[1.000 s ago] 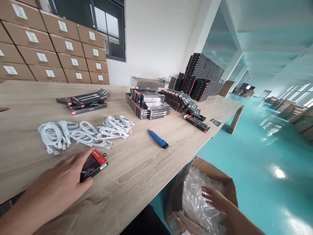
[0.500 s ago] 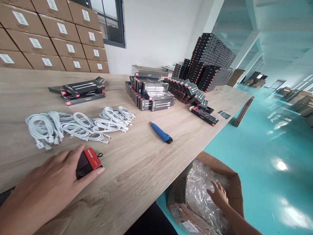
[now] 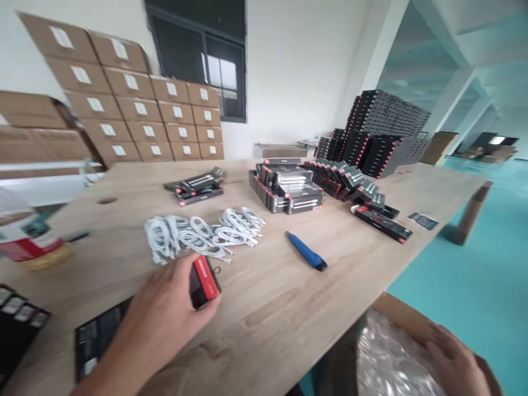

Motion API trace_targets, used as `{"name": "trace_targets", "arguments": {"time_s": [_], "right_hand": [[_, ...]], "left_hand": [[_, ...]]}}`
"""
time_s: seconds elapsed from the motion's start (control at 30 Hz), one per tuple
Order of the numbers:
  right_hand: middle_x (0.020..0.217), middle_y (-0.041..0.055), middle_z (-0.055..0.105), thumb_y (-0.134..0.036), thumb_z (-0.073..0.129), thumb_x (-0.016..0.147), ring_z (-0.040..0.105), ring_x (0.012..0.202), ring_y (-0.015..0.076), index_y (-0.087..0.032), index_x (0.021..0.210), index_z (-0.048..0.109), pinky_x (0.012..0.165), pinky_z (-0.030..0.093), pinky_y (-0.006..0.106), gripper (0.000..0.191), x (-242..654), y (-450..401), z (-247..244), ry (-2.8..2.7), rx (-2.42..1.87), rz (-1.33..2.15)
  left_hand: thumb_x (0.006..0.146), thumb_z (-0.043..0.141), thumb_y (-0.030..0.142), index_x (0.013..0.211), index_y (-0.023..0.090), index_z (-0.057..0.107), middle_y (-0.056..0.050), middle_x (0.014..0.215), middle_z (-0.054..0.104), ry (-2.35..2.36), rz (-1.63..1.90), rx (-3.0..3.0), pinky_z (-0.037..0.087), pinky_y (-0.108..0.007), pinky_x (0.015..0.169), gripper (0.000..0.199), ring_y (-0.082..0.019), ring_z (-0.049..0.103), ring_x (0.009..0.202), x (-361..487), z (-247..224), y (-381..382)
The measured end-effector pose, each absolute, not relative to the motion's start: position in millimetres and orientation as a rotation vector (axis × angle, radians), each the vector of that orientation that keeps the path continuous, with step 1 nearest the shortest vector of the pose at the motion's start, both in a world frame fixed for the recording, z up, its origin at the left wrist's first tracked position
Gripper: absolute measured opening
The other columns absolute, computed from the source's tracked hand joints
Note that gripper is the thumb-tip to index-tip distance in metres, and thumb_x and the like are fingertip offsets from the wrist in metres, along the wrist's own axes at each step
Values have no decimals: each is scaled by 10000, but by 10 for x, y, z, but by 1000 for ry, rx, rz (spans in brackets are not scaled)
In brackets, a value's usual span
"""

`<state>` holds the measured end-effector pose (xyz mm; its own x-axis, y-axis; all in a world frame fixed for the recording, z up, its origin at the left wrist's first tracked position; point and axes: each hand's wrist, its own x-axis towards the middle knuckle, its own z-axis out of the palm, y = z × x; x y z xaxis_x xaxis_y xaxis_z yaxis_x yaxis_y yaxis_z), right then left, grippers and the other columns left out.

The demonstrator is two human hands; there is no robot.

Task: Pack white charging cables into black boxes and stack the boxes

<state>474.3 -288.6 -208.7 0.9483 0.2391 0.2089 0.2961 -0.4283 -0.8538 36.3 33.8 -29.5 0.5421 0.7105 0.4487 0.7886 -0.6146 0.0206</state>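
Observation:
My left hand (image 3: 167,311) grips a small black and red box (image 3: 203,281) on the wooden table (image 3: 264,308), just in front of a heap of coiled white cables (image 3: 202,231). My right hand (image 3: 456,357) rests with fingers spread on the rim of an open cardboard carton (image 3: 406,322) beside the table; crinkled clear plastic (image 3: 388,363) fills the carton. A blue utility knife (image 3: 306,251) lies on the table right of the cables.
Black and red retail boxes lie in a small pile (image 3: 198,186), a stacked block (image 3: 289,187) and a fanned row (image 3: 350,179). Brown cartons (image 3: 136,115) stand stacked at the back left. Flat black packages (image 3: 97,335) lie near the table's front edge. The floor is teal.
The view has swung left and up. My left hand keeps its hold on the small box. My right hand has moved from the plastic inside the carton to its rim.

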Motion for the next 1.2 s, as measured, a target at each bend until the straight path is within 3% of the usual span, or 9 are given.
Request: {"name": "trace_targets", "arguments": {"time_s": [0.07,0.2,0.33,0.43,0.57,0.73,0.93,1.2], "right_hand": [[1132,110,694,-530,669,601,591,1212,408,-283,913,718,980,508,541,401,4520,-2569,-1574,-571,-1973,-92],[913,83,738,-499,702,754,707,829,266,-259,905,752,727,579,374,288,3635,-1664,-580,-1003,-1531,161],[938,63,717,-416,612,906,670,784,192,-225,973,730,711,544,328,234,2595,-468,-131,-1417,-1084,579],[803,20,670,-425,674,847,588,715,157,-197,960,701,675,493,292,256,2065,261,-170,-1484,-959,658],[684,-18,576,-441,666,836,502,628,131,-187,864,659,607,434,269,255,1854,600,-478,-1527,-948,687],[767,-24,579,-379,674,819,543,691,141,-189,1039,647,664,448,279,292,1889,434,-659,-1624,-844,1053],[825,-17,625,-242,650,748,572,785,158,-184,878,637,759,453,294,143,1826,390,-556,-1614,-802,1169],[774,-33,585,-149,541,611,535,738,151,-203,824,603,694,457,260,228,1775,409,-575,-1576,-855,1089]], "left_hand": [[818,606,464,1356,171,412,-148,1252,651,-1211,-738,-2572,431,-453,972,642,-343,623,1126,335,-284,318],[784,694,520,1342,228,438,-124,1267,650,-1169,-826,-2571,403,-480,995,680,-350,604,1160,279,-268,280],[759,750,415,1286,242,461,-99,1255,665,-1101,-893,-2605,290,-509,1128,625,-316,618,1161,171,-235,275],[760,751,351,1303,254,444,-80,1263,670,-1101,-947,-2600,188,-533,1186,631,-296,624,1172,66,-229,332],[728,755,270,1306,270,471,-69,1246,683,-1171,-1013,-2591,151,-558,1192,644,-303,633,1157,-23,-255,430],[737,730,239,1265,266,518,-71,1290,672,-1182,-1018,-2636,93,-566,1207,570,-303,608,1207,-10,-273,458],[745,688,197,1243,266,538,-69,1271,686,-1137,-945,-2697,61,-575,1208,525,-306,597,1218,64,-282,421],[701,627,135,1260,274,563,-55,1269,693,-995,-884,-2669,11,-562,1231,579,-305,622,1198,149,-342,447]]}}
